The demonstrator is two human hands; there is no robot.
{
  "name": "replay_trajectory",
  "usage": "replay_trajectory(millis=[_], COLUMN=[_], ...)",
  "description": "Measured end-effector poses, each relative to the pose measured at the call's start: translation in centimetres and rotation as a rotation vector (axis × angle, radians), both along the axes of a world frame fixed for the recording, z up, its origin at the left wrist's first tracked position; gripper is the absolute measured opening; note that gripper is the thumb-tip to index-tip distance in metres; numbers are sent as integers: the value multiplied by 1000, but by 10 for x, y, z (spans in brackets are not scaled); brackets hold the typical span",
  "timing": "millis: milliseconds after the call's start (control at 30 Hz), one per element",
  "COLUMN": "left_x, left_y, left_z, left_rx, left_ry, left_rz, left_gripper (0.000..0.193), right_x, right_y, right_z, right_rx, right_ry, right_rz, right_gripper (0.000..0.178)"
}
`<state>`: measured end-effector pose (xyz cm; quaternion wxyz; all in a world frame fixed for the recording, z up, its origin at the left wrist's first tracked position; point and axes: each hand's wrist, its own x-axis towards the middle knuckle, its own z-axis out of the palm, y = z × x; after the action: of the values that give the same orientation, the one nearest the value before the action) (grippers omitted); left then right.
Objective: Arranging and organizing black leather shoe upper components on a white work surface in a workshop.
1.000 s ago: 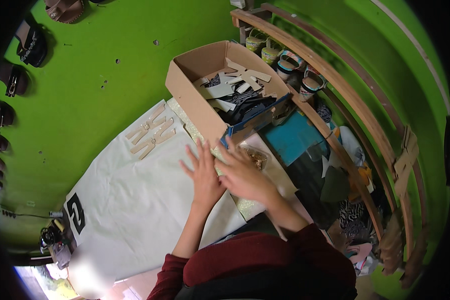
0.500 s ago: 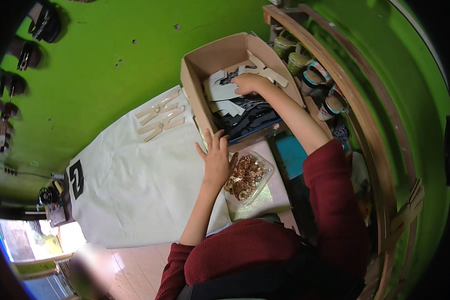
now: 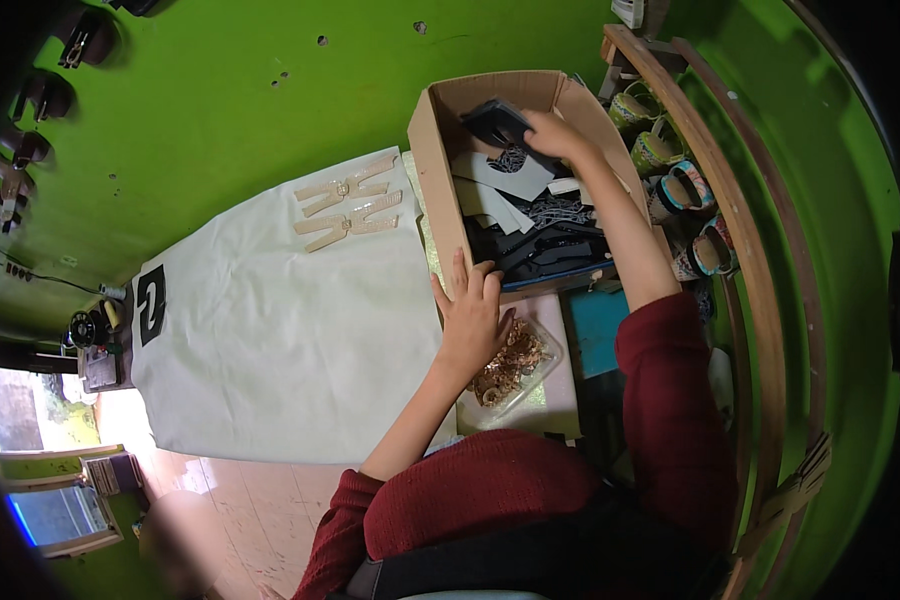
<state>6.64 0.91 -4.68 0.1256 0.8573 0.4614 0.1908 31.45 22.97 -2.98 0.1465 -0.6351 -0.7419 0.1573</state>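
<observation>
My right hand (image 3: pixel 558 138) reaches into the far part of a cardboard box (image 3: pixel 436 178). Its fingers are closed on a flat black piece (image 3: pixel 498 122), raised and tilted at the box's far left corner; its kind cannot be made out. Below it in the box lie pale flat cut-outs (image 3: pixel 518 180), black straps (image 3: pixel 550 250) and dark patterned material (image 3: pixel 560 210). My left hand (image 3: pixel 472 320) has its fingers spread, the tips against the box's near left corner. Partly under that hand stands a clear plastic tray (image 3: pixel 545 380) of gold-coloured metal pieces (image 3: pixel 518 362).
A white sheet (image 3: pixel 290 330) covers the table on the left, with beige strap cut-outs (image 3: pixel 348 205) and a black cut-out (image 3: pixel 150 305) on it. To the right, a wooden rack (image 3: pixel 745 250) holds several sandals (image 3: pixel 688 187). Beneath the box shows something teal (image 3: pixel 595 330).
My right hand has lifted a black flat piece, which now shows at the box's far left. My left hand stays at the near corner. The whole view has shifted.
</observation>
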Motion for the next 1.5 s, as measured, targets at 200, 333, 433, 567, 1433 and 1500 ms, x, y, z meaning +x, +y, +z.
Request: replay_trajectory(millis=[200, 333, 433, 567, 1433, 1500], left_x=[-1, -4, -4, -8, -192, -203], left_y=[0, -2, -1, 15, 11, -5], left_z=[4, 13, 18, 34, -43, -66], left_rx=[-91, -145, -199, -123, -296, -434], left_ry=[-56, -135, -218, -701, -1409, -1355], left_rz=[-39, -36, -24, 29, 515, 619], left_gripper=[61, 66, 72, 83, 18, 17], right_x=[36, 25, 17, 7, -153, -166], right_y=[-24, -64, -105, -146, -190, -196], right_z=[49, 96, 134, 156, 36, 35], right_rx=[332, 274, 164, 330, 272, 330], right_ry=[447, 488, 527, 634, 965, 935], right_rz=[-22, 86, 73, 25, 42, 41], right_gripper=[38, 37, 36, 37, 29, 28])
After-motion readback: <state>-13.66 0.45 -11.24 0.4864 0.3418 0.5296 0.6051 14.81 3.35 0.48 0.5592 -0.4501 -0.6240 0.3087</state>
